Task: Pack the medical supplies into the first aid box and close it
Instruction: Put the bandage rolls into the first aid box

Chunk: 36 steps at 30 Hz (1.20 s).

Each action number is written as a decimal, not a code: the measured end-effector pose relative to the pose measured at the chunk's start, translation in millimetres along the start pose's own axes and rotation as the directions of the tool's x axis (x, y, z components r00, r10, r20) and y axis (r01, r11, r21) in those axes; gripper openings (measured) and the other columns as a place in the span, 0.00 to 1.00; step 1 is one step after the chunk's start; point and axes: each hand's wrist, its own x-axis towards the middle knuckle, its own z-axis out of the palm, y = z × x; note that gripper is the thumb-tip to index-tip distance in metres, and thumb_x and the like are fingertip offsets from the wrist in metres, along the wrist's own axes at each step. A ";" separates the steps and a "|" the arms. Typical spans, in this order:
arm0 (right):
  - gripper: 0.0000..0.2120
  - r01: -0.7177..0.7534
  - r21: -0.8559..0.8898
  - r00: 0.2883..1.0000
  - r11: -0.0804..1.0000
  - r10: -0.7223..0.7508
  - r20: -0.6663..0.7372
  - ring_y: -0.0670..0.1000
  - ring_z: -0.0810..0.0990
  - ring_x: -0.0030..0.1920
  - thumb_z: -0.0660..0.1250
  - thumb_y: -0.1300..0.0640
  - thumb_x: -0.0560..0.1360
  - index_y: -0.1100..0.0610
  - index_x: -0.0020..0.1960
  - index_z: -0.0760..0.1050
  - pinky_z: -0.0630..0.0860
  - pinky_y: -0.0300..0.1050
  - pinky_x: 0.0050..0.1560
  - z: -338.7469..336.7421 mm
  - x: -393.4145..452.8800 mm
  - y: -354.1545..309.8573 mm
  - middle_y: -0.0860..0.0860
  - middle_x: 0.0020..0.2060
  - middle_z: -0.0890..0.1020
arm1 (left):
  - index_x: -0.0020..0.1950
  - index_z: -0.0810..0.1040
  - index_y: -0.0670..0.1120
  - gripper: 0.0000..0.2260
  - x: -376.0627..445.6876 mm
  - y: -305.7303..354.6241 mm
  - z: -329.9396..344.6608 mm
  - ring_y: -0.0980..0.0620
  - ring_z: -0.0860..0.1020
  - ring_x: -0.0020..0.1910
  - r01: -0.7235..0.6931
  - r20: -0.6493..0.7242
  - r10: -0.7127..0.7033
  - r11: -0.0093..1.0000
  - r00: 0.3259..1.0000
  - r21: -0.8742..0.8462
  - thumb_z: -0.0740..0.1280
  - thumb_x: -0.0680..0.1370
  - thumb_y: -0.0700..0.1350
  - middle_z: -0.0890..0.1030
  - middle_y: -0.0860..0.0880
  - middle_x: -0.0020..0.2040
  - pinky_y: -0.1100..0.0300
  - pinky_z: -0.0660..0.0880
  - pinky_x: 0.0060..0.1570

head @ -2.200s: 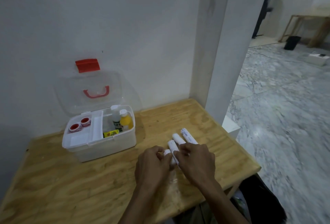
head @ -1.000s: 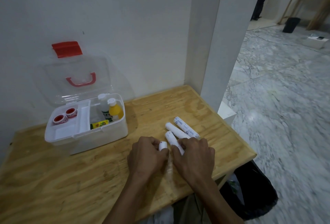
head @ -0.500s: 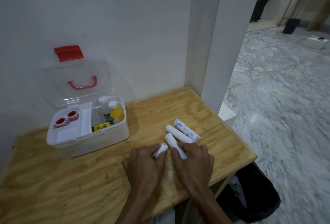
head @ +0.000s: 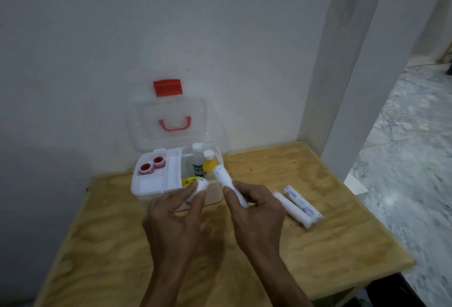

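Box's front wall behind both hands; motion-blurred rolls' ends; unreadable printing.

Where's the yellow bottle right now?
The yellow bottle stands in the open box's right compartment, beside a clear bottle, just behind the right hand's roll.

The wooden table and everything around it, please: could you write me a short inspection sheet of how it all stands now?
Surface: wooden table, bare plywood.
Job's things: first aid box open, lid against the wall; two red tape rolls in the tray, two bottles inside; two white rolls lying on the table.
Clutter: nothing seen.
Grippers: left hand and right hand each hold a white roll near the box.
Cables: nothing seen.
Surroundings: white wall, pillar, marble floor.
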 end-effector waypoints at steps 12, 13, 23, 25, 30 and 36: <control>0.12 0.107 -0.229 0.993 0.967 -0.096 0.062 0.47 0.82 0.50 0.74 0.47 0.71 0.49 0.52 0.85 0.76 0.53 0.59 119.8 -2.5 -30.7 0.45 0.48 0.86 | 0.53 0.85 0.53 0.12 70.9 -42.1 -49.3 0.53 0.81 0.49 0.145 -0.183 -0.125 0.984 0.975 0.100 0.75 0.71 0.52 0.86 0.51 0.51 0.50 0.79 0.52; 0.11 0.118 -0.271 0.993 0.955 -0.106 0.059 0.48 0.81 0.51 0.73 0.47 0.71 0.49 0.52 0.85 0.73 0.52 0.61 125.6 -0.3 -32.6 0.45 0.48 0.86 | 0.52 0.85 0.53 0.11 73.9 -45.8 -50.2 0.53 0.81 0.49 0.153 -0.184 -0.131 0.982 0.974 0.111 0.75 0.71 0.52 0.86 0.52 0.50 0.47 0.79 0.53; 0.15 0.108 -0.574 0.994 0.812 -0.088 0.063 0.51 0.78 0.56 0.69 0.43 0.74 0.49 0.56 0.83 0.67 0.55 0.61 164.8 16.9 -39.3 0.49 0.52 0.86 | 0.52 0.86 0.53 0.13 95.2 -67.6 -40.0 0.52 0.80 0.49 0.150 -0.113 -0.120 0.938 0.986 0.314 0.74 0.71 0.56 0.86 0.52 0.48 0.58 0.62 0.53; 0.15 0.086 -0.606 0.996 0.790 -0.058 0.067 0.51 0.78 0.57 0.68 0.43 0.74 0.48 0.57 0.82 0.67 0.54 0.61 167.2 17.8 -38.6 0.49 0.53 0.85 | 0.53 0.85 0.53 0.15 98.1 -72.7 -38.5 0.52 0.79 0.49 0.137 -0.070 -0.119 0.921 0.990 0.364 0.72 0.71 0.59 0.86 0.52 0.49 0.57 0.65 0.52; 0.16 0.078 -0.666 0.995 0.742 -0.019 0.096 0.50 0.76 0.59 0.66 0.42 0.75 0.47 0.58 0.81 0.66 0.53 0.61 169.9 21.8 -33.9 0.47 0.55 0.84 | 0.55 0.84 0.56 0.16 105.8 -82.1 -35.8 0.51 0.79 0.50 0.132 -0.001 -0.147 0.883 0.989 0.450 0.71 0.71 0.61 0.85 0.52 0.51 0.52 0.70 0.58; 0.15 0.099 -0.724 0.990 0.682 0.004 0.139 0.50 0.73 0.61 0.67 0.41 0.75 0.48 0.56 0.83 0.65 0.53 0.63 167.8 20.4 -31.5 0.48 0.56 0.83 | 0.56 0.83 0.57 0.18 109.5 -85.0 -34.6 0.50 0.78 0.52 0.129 0.039 -0.172 0.853 0.984 0.505 0.71 0.70 0.62 0.85 0.52 0.53 0.49 0.70 0.60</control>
